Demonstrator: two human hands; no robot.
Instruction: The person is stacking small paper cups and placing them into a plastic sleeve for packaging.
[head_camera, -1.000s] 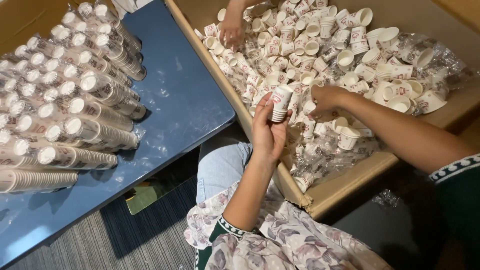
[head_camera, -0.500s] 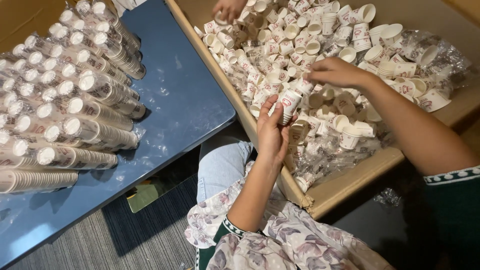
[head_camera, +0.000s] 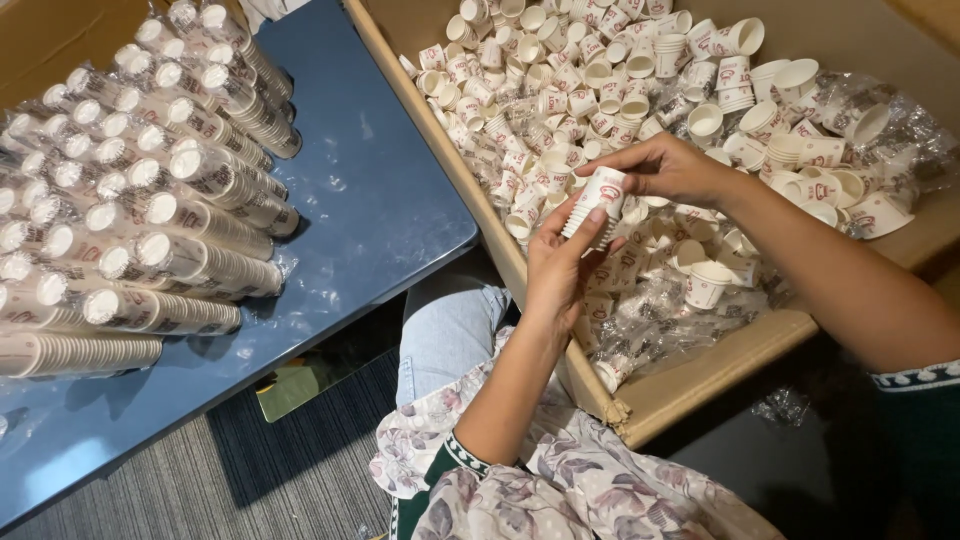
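Left hand (head_camera: 555, 265) grips a short stack of small white paper cups w/ red print (head_camera: 594, 205) from below; right hand (head_camera: 665, 168) pinches its top end (fingers closed on the rim). Stack sits over the big cardboard box (head_camera: 700, 375), which is full of loose matching cups (head_camera: 600, 90) and clear plastic wrap (head_camera: 900, 140). Left of it, sleeved cup stacks (head_camera: 150, 200) lie on a blue table (head_camera: 380, 200).

We look down on a dark blue tabletop (head_camera: 370, 200) at the left. Lying on it are many sleeves of stacked paper cups (head_camera: 150, 210), on their sides in clear wrap, packed side by side. At the right, a large cardboard box (head_camera: 700, 380) holds a heap of loose paper cups (head_camera: 620, 90) and crumpled clear plastic wrap (head_camera: 900, 140). Grey carpet floor (head_camera: 200, 490) shows below.
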